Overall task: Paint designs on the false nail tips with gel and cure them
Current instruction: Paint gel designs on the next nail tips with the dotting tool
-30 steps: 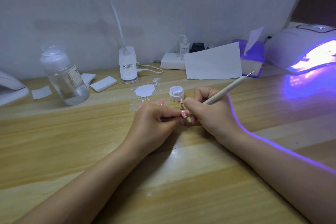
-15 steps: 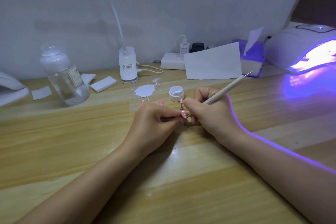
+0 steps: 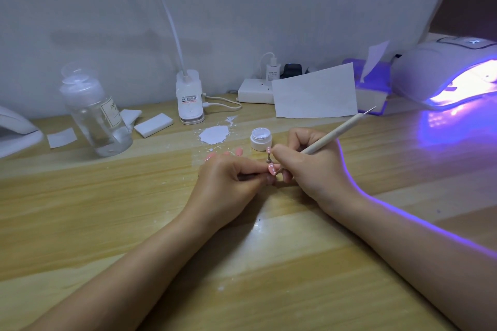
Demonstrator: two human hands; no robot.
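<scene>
Wooden desk; right hand pinching dotting pen

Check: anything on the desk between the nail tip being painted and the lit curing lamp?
Nothing visible. The nail tip sits pinched in the left hand; from it to the curing lamp at far right the desktop is bare, apart from the right hand and its dotting tool.

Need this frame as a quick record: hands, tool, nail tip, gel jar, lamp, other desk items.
left hand: pinches the stick carrying the nail tip
right hand: grips the dotting pen
dotting pen: working end hidden at the tip, far end points up-right
nail tip: pink, white dots
gel jar: open, behind the hands
lamp: lit, far right
bottle: clear, upright, left
table: wood, white smear near the jar
</scene>
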